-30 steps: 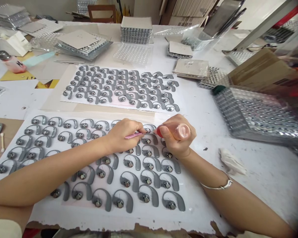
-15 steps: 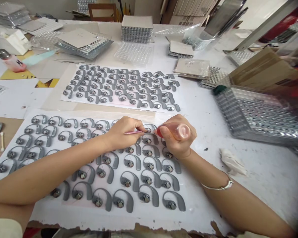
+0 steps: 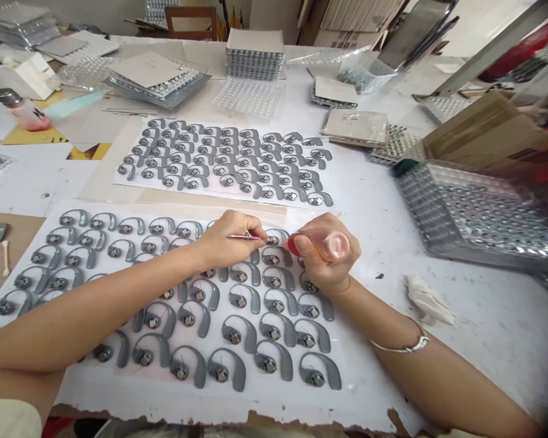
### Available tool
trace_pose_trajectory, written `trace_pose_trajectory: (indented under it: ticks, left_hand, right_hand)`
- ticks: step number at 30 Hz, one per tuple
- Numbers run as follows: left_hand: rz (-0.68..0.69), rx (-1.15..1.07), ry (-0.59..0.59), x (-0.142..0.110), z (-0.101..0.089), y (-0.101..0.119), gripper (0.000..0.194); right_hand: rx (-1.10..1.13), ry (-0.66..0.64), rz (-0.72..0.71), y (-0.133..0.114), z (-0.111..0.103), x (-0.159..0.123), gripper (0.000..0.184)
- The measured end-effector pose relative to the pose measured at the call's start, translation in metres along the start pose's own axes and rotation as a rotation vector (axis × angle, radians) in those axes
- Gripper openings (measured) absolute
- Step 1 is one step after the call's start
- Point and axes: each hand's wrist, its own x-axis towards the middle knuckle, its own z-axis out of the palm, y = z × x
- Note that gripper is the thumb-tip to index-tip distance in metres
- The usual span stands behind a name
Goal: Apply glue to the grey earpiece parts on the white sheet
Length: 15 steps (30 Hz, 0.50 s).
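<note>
Several grey ear-hook pieces (image 3: 237, 371), each with a round metallic part and fine wires, lie in rows on a white sheet (image 3: 155, 401). Thin pink tweezers (image 3: 240, 236) are pinched in my left hand (image 3: 226, 240), their tip beside one ear-hook piece (image 3: 273, 239) in the far row. From the other side, my right hand (image 3: 331, 267) grips a small squeeze bottle (image 3: 322, 242) of reddish liquid. The bottle lies tilted nearly flat, its nozzle pointing left at that same piece. Whether the nozzle touches the piece I cannot tell. My forearms hide part of the rows.
Beyond my hands lies a second sheet of ear-hook pieces (image 3: 226, 149). Stacked clear plastic trays (image 3: 488, 213) and a cardboard box (image 3: 484, 131) stand at right. A crumpled tissue (image 3: 427, 298) lies near my right forearm; a cotton swab (image 3: 6, 258) and another bottle (image 3: 25, 112) are at left.
The tweezers in my left hand have tilted slightly, and more of them shows. Both hands stay at the same ear-hook piece; the view has shifted a little.
</note>
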Motion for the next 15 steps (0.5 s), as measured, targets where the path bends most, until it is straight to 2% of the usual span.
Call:
trace_pose_trajectory:
  ticks: [15]
  left_hand:
    - [-0.018,-0.025,-0.005,-0.0004,-0.0009,0.0007,0.011]
  right_hand:
    - [-0.042,-0.001,0.018,-0.0014,0.0027,-0.0018,0.014]
